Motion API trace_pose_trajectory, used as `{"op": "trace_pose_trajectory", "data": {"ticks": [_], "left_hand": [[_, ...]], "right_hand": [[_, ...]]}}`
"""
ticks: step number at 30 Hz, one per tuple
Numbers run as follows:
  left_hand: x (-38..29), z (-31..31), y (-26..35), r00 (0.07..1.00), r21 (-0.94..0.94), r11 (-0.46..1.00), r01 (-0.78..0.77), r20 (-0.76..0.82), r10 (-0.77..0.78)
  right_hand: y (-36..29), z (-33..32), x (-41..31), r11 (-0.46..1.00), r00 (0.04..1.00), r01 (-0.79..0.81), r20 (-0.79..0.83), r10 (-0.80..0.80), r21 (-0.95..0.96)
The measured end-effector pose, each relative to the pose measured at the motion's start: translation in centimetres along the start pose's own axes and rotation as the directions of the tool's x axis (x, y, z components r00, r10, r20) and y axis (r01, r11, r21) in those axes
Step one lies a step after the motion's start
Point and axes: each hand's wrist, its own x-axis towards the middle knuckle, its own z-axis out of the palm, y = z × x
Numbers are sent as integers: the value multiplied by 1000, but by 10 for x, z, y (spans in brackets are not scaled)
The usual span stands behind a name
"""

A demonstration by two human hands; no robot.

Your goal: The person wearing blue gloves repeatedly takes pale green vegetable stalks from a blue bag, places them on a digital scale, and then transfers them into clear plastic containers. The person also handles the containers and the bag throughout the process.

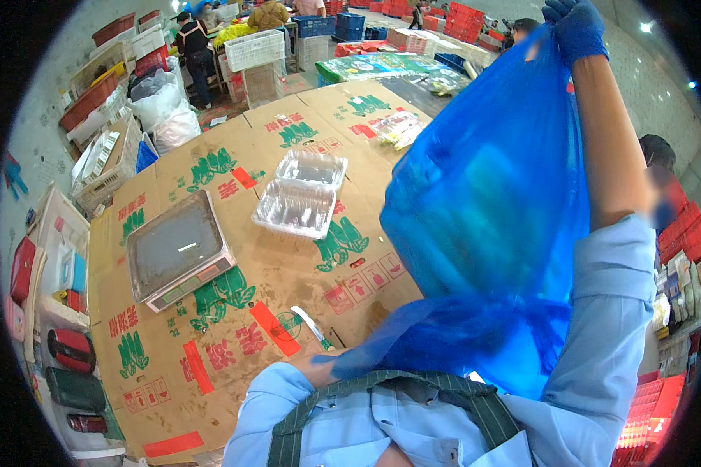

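My right hand (pixel 575 29), in a blue glove, is raised high at the upper right, shut on the gathered top of a blue mesh bag (pixel 485 198). The bag hangs down in front of my chest and its contents show only as blurred greenish shapes. My left hand is hidden behind the lower folds of the bag; only the forearm shows. Left of the bag, an open clear plastic clamshell box (pixel 298 201) lies on the cardboard-covered table. A digital scale (pixel 178 248) with a dirty flat pan stands further left. A knife-like white strip (pixel 309 324) lies near my left forearm.
Cardboard sheets (pixel 163 373) cover the table. A packed clear tray (pixel 398 129) lies at its far edge. White crates (pixel 254 52) and stuffed white bags (pixel 166 111) stand beyond. Several people are in the background, one person (pixel 195 55) at the upper left and another (pixel 659 154) at the right.
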Motion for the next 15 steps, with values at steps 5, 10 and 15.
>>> {"op": "trace_pose_trajectory", "data": {"ticks": [5,10,15], "left_hand": [[-4,-7,-5,999,-63,998,20,-24,-22],[-17,-17,-11,994,-141,989,35,-95,-49],[-28,-44,-10,951,-238,971,-19,-304,-56]], "right_hand": [[53,-40,21,995,994,-103,-41,103,18],[161,-114,-9,961,945,-275,-186,269,-7],[241,-206,-87,610,694,-659,-43,719,-440]]}}
